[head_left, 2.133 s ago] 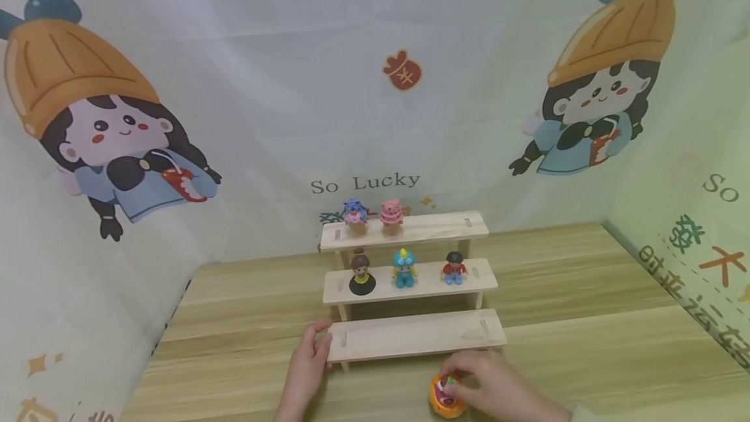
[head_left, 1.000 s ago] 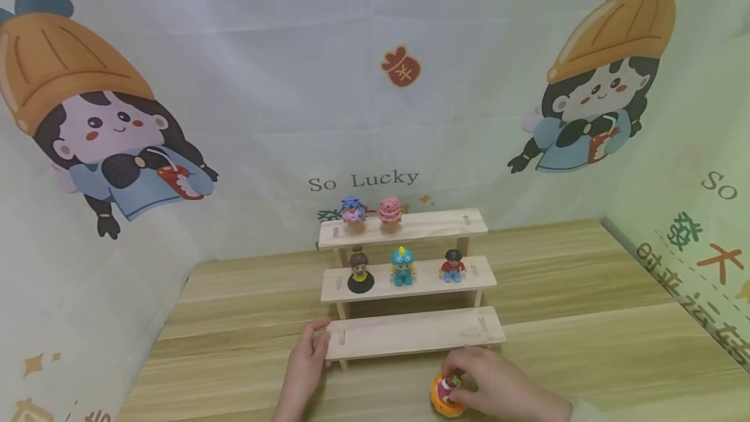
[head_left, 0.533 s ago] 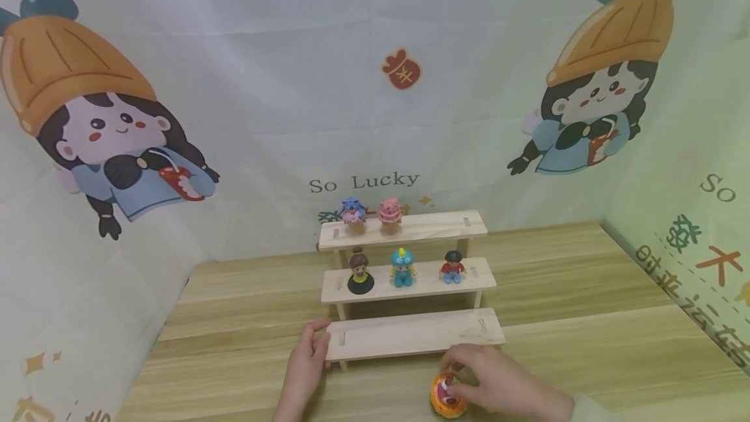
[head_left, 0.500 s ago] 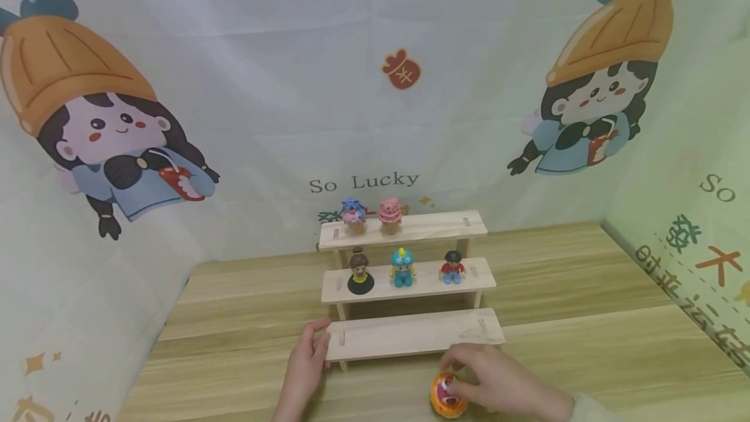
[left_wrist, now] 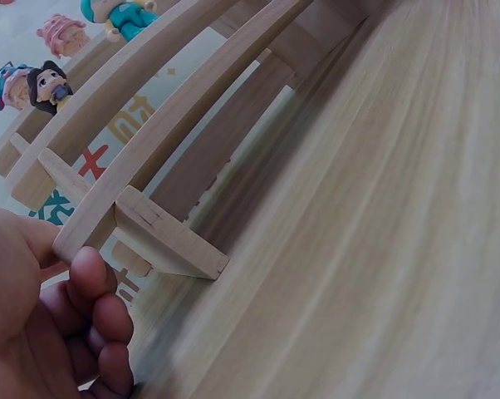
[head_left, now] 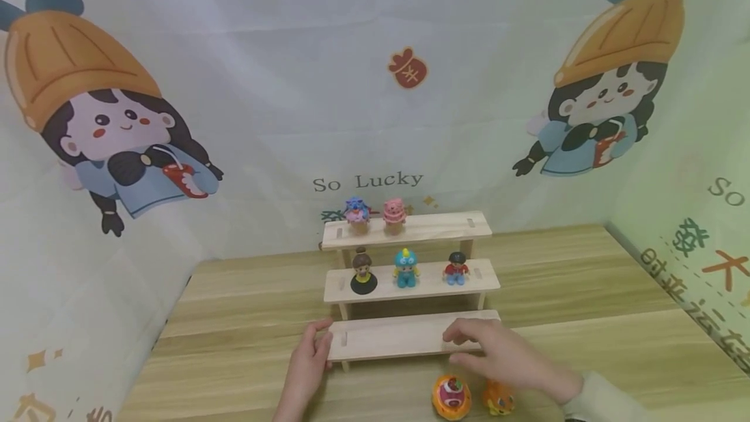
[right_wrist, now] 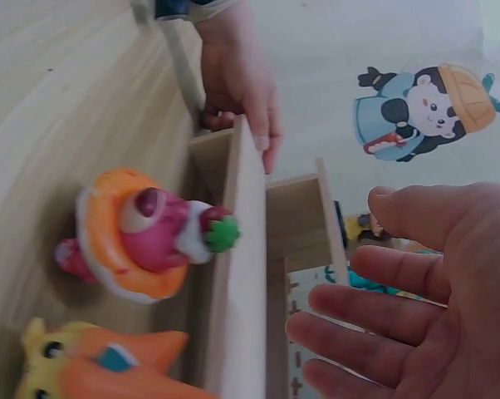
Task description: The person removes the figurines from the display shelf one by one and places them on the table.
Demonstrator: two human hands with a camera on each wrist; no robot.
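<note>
A three-tier wooden display stand (head_left: 398, 337) stands on the table. My left hand (head_left: 307, 360) pinches the left end of its lowest board, with curled fingers under the edge in the left wrist view. My right hand (head_left: 498, 357) hovers by the right part of that board, fingers apart and holding nothing. Below it on the table sits a pink toy figure in an orange ring (head_left: 451, 397), topped by a strawberry-like piece with green leaves in the right wrist view. Beside it, an orange toy figure with yellow parts (head_left: 499, 398) is partly hidden by my right hand.
The middle board carries a brown-haired figurine (head_left: 363, 272), a teal-suited figurine (head_left: 406, 269) and a red-jacketed figurine (head_left: 456, 269). On the top board stand a blue ice-cream-cone toy (head_left: 357, 215) and a pink one (head_left: 394, 215). A printed cloth backdrop (head_left: 281, 116) rises behind the table.
My right hand has let go of the pink figure in the orange ring and risen toward the lowest board. The orange figure beside it has come into view. My left hand keeps its grip.
</note>
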